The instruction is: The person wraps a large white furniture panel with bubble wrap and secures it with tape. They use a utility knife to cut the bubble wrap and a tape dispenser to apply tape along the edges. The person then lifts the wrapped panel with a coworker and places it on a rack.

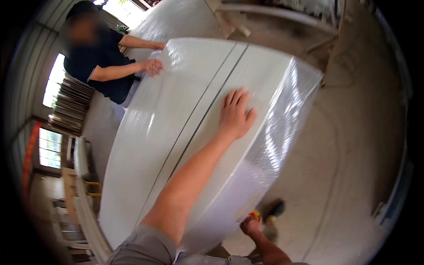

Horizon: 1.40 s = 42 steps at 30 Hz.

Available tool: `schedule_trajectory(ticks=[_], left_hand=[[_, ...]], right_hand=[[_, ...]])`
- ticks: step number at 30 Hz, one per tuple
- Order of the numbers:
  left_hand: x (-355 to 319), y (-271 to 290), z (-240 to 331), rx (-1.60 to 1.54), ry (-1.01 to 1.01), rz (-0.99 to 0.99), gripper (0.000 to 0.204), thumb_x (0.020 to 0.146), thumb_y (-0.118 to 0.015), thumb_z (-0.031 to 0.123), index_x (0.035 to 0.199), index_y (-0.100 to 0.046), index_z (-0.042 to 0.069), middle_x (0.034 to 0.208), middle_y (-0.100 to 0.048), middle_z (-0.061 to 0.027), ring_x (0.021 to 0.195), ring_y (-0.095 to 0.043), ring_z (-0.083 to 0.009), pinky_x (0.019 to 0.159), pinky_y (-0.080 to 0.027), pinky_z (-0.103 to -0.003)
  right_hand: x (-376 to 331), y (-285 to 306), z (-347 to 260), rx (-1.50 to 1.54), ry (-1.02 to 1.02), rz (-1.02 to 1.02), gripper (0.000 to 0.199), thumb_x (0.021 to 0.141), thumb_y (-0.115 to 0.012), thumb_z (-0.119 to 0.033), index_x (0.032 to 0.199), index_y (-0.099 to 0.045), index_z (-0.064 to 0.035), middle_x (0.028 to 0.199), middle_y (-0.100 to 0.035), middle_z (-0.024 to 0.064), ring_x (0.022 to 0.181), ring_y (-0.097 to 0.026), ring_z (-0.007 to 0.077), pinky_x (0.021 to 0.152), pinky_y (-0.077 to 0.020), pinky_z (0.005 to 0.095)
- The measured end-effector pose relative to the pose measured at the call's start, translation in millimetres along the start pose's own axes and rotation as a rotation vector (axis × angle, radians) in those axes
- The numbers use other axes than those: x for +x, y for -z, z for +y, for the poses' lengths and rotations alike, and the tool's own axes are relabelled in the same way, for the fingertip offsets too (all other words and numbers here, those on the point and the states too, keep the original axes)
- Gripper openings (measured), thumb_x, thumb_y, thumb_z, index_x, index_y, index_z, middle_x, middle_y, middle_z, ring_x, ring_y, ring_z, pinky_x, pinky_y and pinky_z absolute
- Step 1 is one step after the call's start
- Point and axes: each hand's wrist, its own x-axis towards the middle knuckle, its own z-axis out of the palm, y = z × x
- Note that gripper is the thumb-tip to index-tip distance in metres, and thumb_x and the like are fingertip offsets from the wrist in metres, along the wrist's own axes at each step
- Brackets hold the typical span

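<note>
A large white box-like piece (176, 101), wrapped in clear bubble wrap, stretches out in front of me. Two dark lines run along its top. My left hand (236, 115) lies flat on that top, fingers spread, to the right of the lines. Loose, shiny bubble wrap (282, 128) covers the right side. Low beside the near right end, my right hand (251, 224) is closed on a small yellow-and-red object (255, 214), its kind too small to make out. Across the piece, a co-worker (99, 57) in dark clothes has both hands at the far left edge.
Stacked boards (70, 106) lean by the windows at the left. Long pale panels (84, 194) stand close to the near left. A wooden frame (278, 15) holding assorted items is at the far right. My shoe (277, 208) shows on the concrete floor (349, 154).
</note>
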Motion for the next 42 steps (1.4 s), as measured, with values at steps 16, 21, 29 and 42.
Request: schedule_trajectory(ticks=[16, 21, 29, 42], left_hand=[[-18, 13, 15, 0.061, 0.153, -0.146, 0.058, 0.091, -0.061, 0.035, 0.138, -0.052, 0.004, 0.155, -0.041, -0.0159, 0.148, -0.03, -0.037, 0.123, -0.022, -0.054], [9, -34, 50, -0.125, 0.072, -0.054, 0.056, 0.088, -0.061, 0.035, 0.133, -0.058, 0.003, 0.152, -0.045, -0.0188, 0.147, -0.033, -0.0388, 0.123, -0.023, -0.055], [-1, 12, 48, 0.01, 0.248, -0.136, 0.056, 0.091, -0.058, 0.026, 0.14, -0.054, -0.001, 0.153, -0.045, -0.0207, 0.147, -0.035, -0.0364, 0.124, -0.022, -0.051], [17, 36, 82, -0.347, 0.663, 0.019, 0.044, 0.095, -0.053, 0.017, 0.137, -0.053, 0.001, 0.131, -0.057, -0.0194, 0.13, -0.053, -0.0358, 0.115, -0.036, -0.044]], right_hand=[[-338, 409, 108, 0.91, -0.398, 0.87, 0.032, 0.078, -0.08, -0.007, 0.104, -0.067, 0.0029, 0.095, -0.071, 0.0099, 0.084, -0.067, 0.0187, 0.078, -0.0537, 0.0344], [-258, 628, 8, 0.776, -0.269, 0.813, 0.035, 0.079, -0.079, -0.009, 0.11, -0.068, 0.0041, 0.097, -0.071, 0.0109, 0.088, -0.067, 0.0193, 0.08, -0.0539, 0.0354], [78, 711, -35, -0.184, 0.518, 0.079, 0.044, 0.065, -0.088, -0.029, 0.096, -0.068, -0.0047, 0.087, -0.069, 0.0127, 0.088, -0.067, 0.0332, 0.082, -0.05, 0.044], [284, 505, -253, -0.302, 1.271, 0.072, 0.046, 0.078, -0.076, -0.017, 0.122, -0.066, -0.0085, 0.129, -0.063, 0.0109, 0.134, -0.049, 0.0306, 0.122, -0.0273, 0.0502]])
